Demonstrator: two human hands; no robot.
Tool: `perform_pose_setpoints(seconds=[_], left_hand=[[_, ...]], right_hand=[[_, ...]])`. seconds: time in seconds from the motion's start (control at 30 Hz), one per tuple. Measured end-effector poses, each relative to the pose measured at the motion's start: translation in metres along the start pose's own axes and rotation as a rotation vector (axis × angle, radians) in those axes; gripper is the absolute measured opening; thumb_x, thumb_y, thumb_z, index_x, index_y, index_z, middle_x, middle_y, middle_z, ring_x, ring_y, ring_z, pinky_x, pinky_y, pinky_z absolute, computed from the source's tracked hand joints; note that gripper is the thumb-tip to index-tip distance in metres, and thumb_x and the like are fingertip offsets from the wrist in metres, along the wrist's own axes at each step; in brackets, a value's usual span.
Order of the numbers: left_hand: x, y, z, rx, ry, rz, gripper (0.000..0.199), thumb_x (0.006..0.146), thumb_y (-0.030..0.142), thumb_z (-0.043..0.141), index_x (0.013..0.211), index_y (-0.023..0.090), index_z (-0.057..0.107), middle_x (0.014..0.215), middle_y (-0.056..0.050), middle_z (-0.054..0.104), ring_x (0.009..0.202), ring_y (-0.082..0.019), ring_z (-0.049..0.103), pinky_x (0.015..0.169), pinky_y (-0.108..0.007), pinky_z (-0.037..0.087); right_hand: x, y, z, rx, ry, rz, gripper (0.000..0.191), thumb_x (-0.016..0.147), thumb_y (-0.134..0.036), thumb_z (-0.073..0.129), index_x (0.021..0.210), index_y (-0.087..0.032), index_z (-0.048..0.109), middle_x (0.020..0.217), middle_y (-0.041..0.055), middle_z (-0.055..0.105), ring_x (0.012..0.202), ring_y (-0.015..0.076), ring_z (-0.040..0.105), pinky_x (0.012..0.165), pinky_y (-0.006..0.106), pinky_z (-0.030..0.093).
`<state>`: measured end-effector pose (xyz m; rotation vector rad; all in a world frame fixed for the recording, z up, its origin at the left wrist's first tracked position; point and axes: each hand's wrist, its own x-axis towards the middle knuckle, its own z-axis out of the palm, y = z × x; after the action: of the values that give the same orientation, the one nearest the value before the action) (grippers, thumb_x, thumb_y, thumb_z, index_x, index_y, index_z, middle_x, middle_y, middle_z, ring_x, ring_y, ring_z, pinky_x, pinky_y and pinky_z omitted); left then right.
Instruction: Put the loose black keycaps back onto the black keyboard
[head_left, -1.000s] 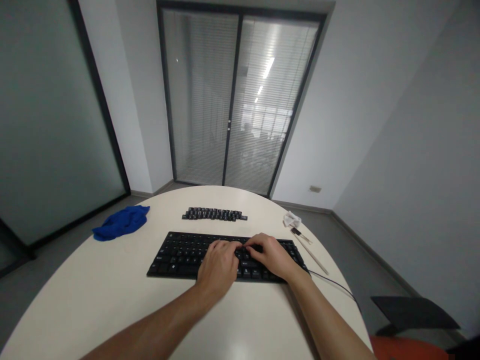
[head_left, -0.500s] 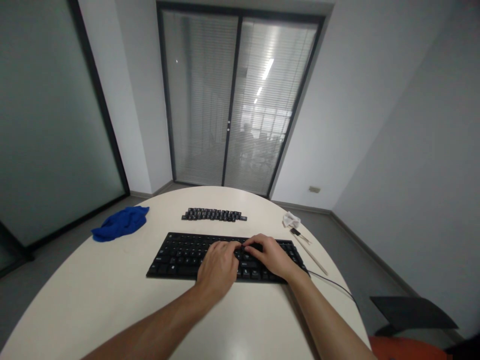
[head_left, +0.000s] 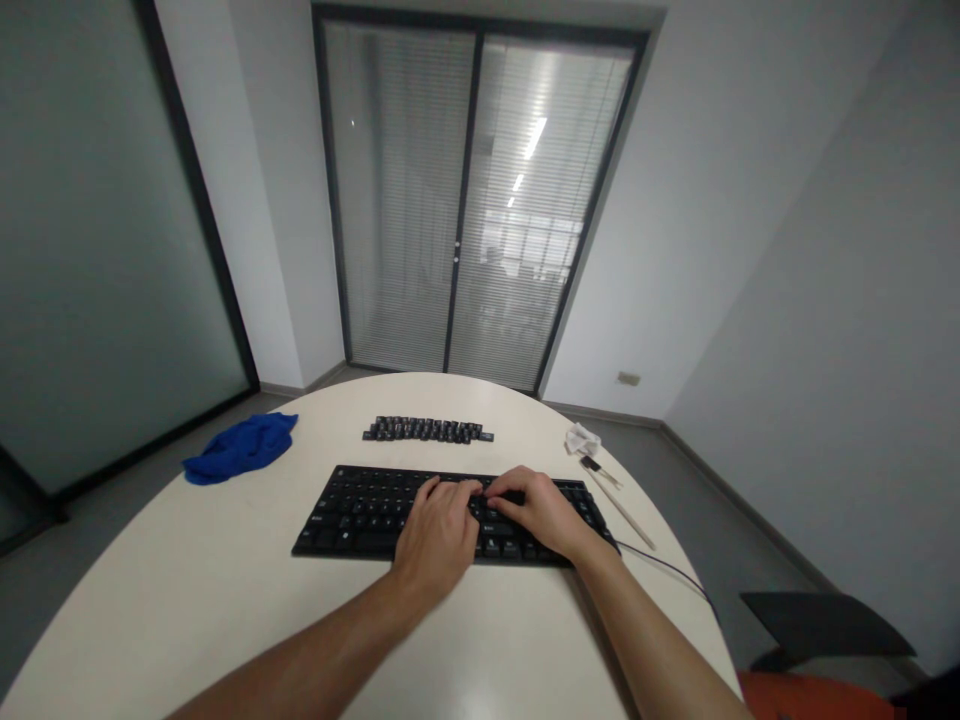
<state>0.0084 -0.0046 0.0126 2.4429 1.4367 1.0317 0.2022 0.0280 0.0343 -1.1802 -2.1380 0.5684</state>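
A black keyboard lies in front of me on the pale round table. Over its middle, my left hand is bent, its fingertips down among the keys. My right hand comes in from the right, thumb and forefinger pinched close to the left fingertips. Whatever sits between those fingers is too small and covered to make out. Behind the keyboard, several loose black keycaps are laid out in rows.
At the left edge is a crumpled blue cloth. A white crumpled tissue and a brush with a pale handle lie at the right. The keyboard's cable runs over the right table edge, near a chair.
The fingers have shifted very slightly at the same spot on the keyboard. Everything else looks the same.
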Motion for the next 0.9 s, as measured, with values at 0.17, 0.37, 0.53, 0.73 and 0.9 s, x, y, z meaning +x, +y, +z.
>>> perform_pose_setpoints(seconds=[0.17,0.37,0.53,0.73,0.9], left_hand=[[-0.002,0.001,0.000,0.004,0.006,0.040,0.034,0.089,0.007,0.046,0.118,0.019,0.060,0.118,-0.006,0.070,0.112,-0.021,0.061,0.114,-0.047,0.032],[-0.003,0.003,0.000,0.024,-0.001,0.074,0.035,0.087,0.010,0.051,0.119,0.019,0.060,0.117,-0.006,0.070,0.111,-0.022,0.061,0.115,-0.048,0.032],[-0.003,0.006,-0.002,0.040,-0.013,0.101,0.033,0.086,0.010,0.051,0.116,0.020,0.061,0.111,-0.005,0.071,0.108,-0.023,0.061,0.115,-0.048,0.031],[-0.005,0.016,-0.006,0.157,-0.076,0.172,0.029,0.090,0.021,0.053,0.115,0.016,0.065,0.118,-0.010,0.070,0.109,-0.027,0.060,0.112,-0.051,0.033],[-0.013,0.028,-0.004,0.290,-0.175,0.167,0.038,0.091,0.034,0.054,0.121,0.014,0.064,0.134,-0.017,0.062,0.117,-0.034,0.058,0.104,-0.053,0.042]], right_hand=[[-0.001,-0.001,0.000,-0.002,-0.010,-0.032,0.012,0.084,-0.019,0.068,0.090,-0.023,0.077,0.094,0.0037,0.076,0.095,0.0222,0.066,0.092,0.035,0.049],[-0.003,0.000,-0.001,-0.005,0.000,0.002,0.017,0.083,-0.015,0.066,0.094,-0.023,0.077,0.097,0.0037,0.075,0.096,0.0221,0.066,0.091,0.035,0.050],[-0.005,0.000,-0.005,-0.044,0.000,0.024,0.017,0.086,-0.022,0.066,0.099,-0.023,0.076,0.100,0.0045,0.075,0.097,0.0230,0.067,0.091,0.036,0.050],[-0.006,-0.003,-0.012,-0.109,-0.061,-0.071,0.021,0.086,-0.019,0.064,0.102,-0.023,0.077,0.101,0.0055,0.076,0.099,0.0227,0.066,0.094,0.036,0.049],[-0.009,-0.006,-0.016,-0.159,-0.101,-0.099,0.030,0.081,-0.019,0.068,0.109,-0.024,0.077,0.112,0.0078,0.074,0.109,0.0243,0.065,0.101,0.039,0.048]])
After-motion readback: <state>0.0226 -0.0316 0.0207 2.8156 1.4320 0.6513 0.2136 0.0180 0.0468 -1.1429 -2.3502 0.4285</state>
